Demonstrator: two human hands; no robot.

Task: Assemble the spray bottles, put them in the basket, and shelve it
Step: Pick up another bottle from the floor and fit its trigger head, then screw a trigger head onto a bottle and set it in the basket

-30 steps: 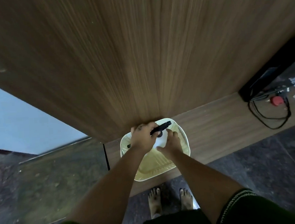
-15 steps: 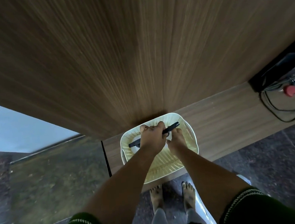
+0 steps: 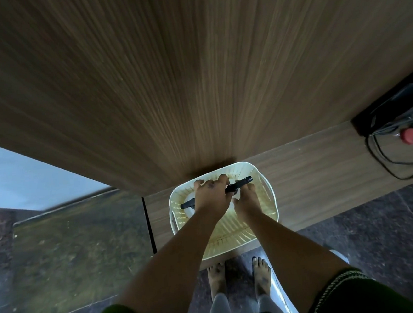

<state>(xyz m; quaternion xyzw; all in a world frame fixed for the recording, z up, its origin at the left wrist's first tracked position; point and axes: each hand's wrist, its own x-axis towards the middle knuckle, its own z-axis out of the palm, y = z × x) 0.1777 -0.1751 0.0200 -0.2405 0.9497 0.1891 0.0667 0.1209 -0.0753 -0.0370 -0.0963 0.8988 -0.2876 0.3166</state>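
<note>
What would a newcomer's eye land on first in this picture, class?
Probably the pale slotted basket on the low wooden ledge at centre, where both hands work: the left hand grips a black spray head, the right hand beside it. Then the red knob among black cables at far right.

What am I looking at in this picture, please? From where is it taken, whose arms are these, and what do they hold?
A camera worn on a person's head took it, looking down. The two bare arms are that person's own; the feet show below. A cream basket sits on a low wooden ledge. Over it, the left hand grips a black spray head, while the right hand appears to hold the white bottle, mostly hidden beneath. A second black spray head lies inside the basket. At the far right lie black cables.
</note>
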